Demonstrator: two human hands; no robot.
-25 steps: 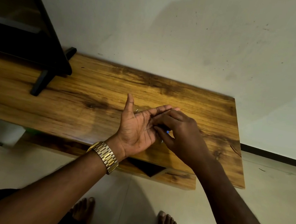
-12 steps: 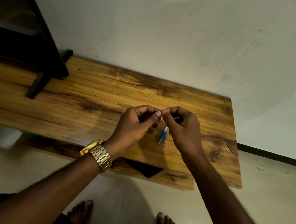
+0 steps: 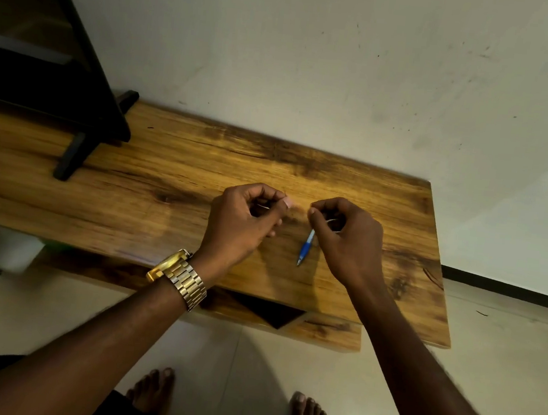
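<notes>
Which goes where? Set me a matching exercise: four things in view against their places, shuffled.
1 blue pen
2 gold watch
3 black stand
4 bare feet

A on the floor tiles
B on the wrist behind the left hand
C far left of the wooden table
D on the table, by the right hand

Pairs: 1-D, 2-B, 3-C, 4-A.
</notes>
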